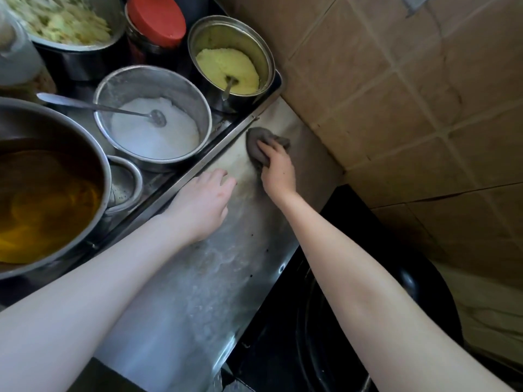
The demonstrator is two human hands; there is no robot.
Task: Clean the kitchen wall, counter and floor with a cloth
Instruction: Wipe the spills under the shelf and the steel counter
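A bunched grey cloth (pixel 256 142) lies on the stainless steel counter (pixel 198 292) close to the tiled wall (pixel 396 94). My right hand (pixel 276 168) grips the cloth and presses it onto the metal near the corner of the tray. My left hand (pixel 202 203) rests on the counter beside the tray's rim, fingers loosely bent, holding nothing. The counter surface is streaked and wet-looking.
A metal tray (pixel 226 131) at the left holds a pot of white powder with a spoon (pixel 154 127), a pot of yellow paste (pixel 230 63), a red-lidded jar (pixel 155 19) and a big bowl of amber liquid (pixel 42 199). A black wok (pixel 353 321) sits at the lower right.
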